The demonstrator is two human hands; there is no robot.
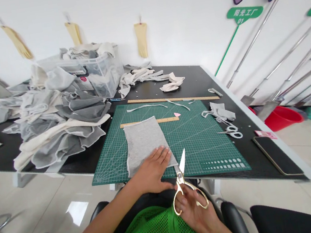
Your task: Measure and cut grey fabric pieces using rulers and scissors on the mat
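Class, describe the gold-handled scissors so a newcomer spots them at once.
Find the green cutting mat and its near edge. There the person's right hand holds the scissors beside the grey cloth. Gold handles set them apart from the white-handled pair at the mat's right edge.

Shiny metal is being shown by the big scissors (180, 176), dull cloth by the flat grey piece (144, 142), see-through plastic by the box (108, 73), and smooth, glossy tile by the floor (52, 211).
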